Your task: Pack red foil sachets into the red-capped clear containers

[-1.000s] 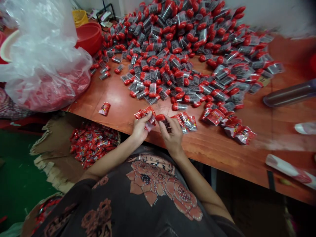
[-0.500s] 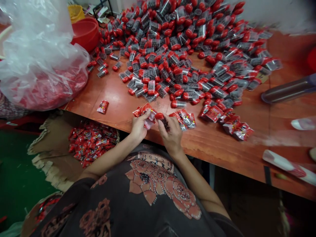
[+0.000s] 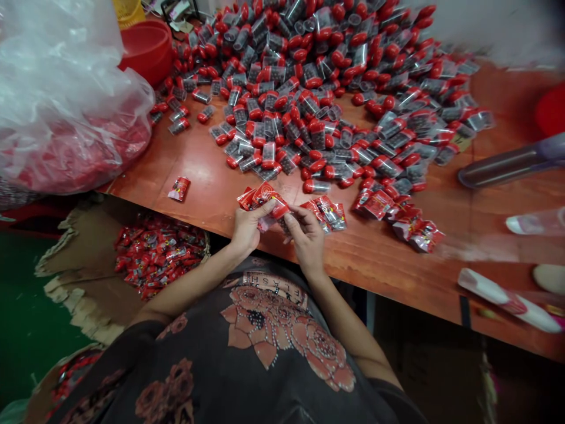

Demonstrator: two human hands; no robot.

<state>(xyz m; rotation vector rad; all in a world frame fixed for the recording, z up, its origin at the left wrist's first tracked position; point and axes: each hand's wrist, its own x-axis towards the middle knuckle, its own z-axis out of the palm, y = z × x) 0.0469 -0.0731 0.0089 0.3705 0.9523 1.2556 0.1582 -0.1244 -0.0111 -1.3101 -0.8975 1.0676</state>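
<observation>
At the table's front edge, my left hand (image 3: 246, 228) is closed on a few red printed plastic packets (image 3: 265, 192), thumb on top. My right hand (image 3: 309, 240) meets it, thumb and fingers pinched at the right end of the top packet. The small red-capped tube of dark beads it held earlier is mostly hidden by the packet and fingers; how far inside it sits I cannot tell. Just beyond my right hand lie several filled packets (image 3: 329, 212). A big heap of clear red-capped tubes (image 3: 269, 126) covers the back of the table.
One packet (image 3: 179, 188) lies alone at left. A cardboard box (image 3: 73, 253) full of packets stands below the table edge. A plastic bag of red pieces (image 3: 75, 147) and a red basin (image 3: 148, 50) are at left. At right lie long clear tubes (image 3: 507, 164) and a white roll (image 3: 507, 300).
My right hand has brought the red-capped tube to the packet in my left hand, and the tube is now largely out of sight. The view has shifted slightly.
</observation>
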